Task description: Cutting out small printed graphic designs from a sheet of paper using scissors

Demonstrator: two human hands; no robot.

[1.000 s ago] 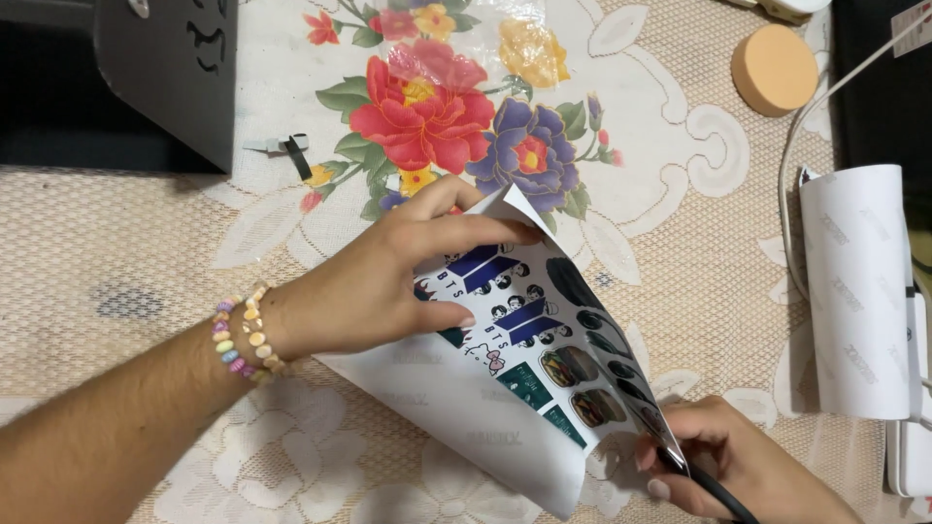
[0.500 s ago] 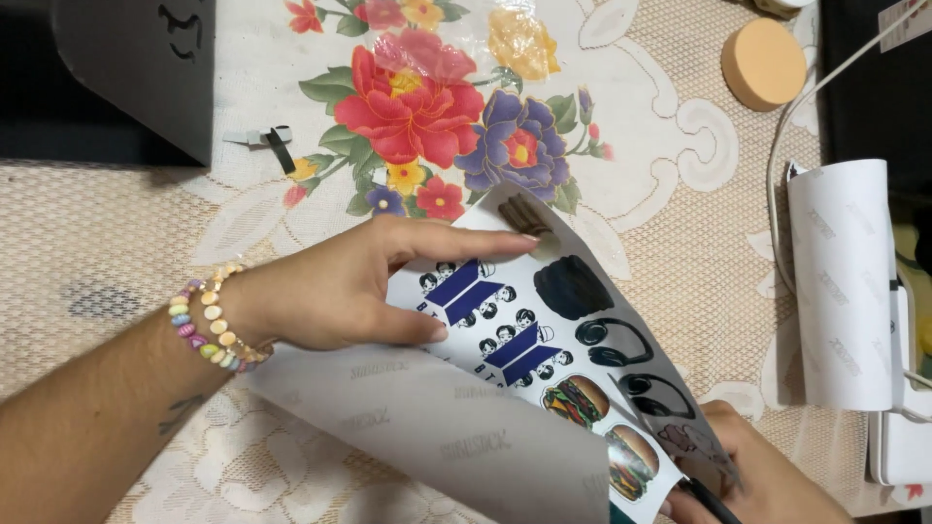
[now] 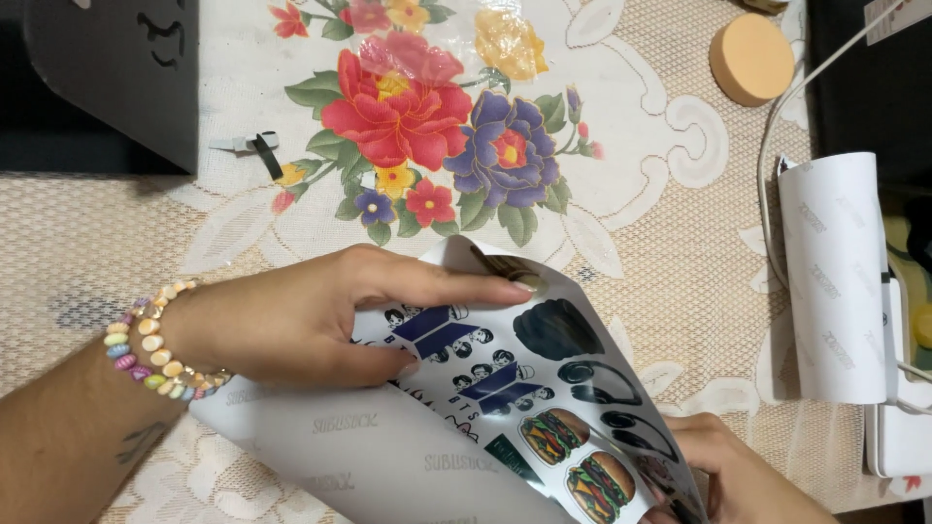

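The left hand (image 3: 301, 325) is lying flat, fingers stretched out, across a glossy sheet of stickers (image 3: 544, 398) in the lower middle of the frame, pressing it down while its thumb is tucking under the curled edge. The right hand (image 3: 738, 475), at the lower right, is pinching the sheet's lower corner between closed fingers. The sheet is bending away from its grey backing paper (image 3: 379, 461), so the step in hand looks like peeling or flexing the sheet; the next move probably calls for a slow, even pull so nothing creases or tears.

All of this is sitting on a lace tablecloth (image 3: 116, 233) with a floral centre (image 3: 427, 116). A round tan sponge (image 3: 750, 58) is lying at the upper right, a white paper roll (image 3: 835, 281) at the right edge, a dark board (image 3: 107, 78) at the upper left.
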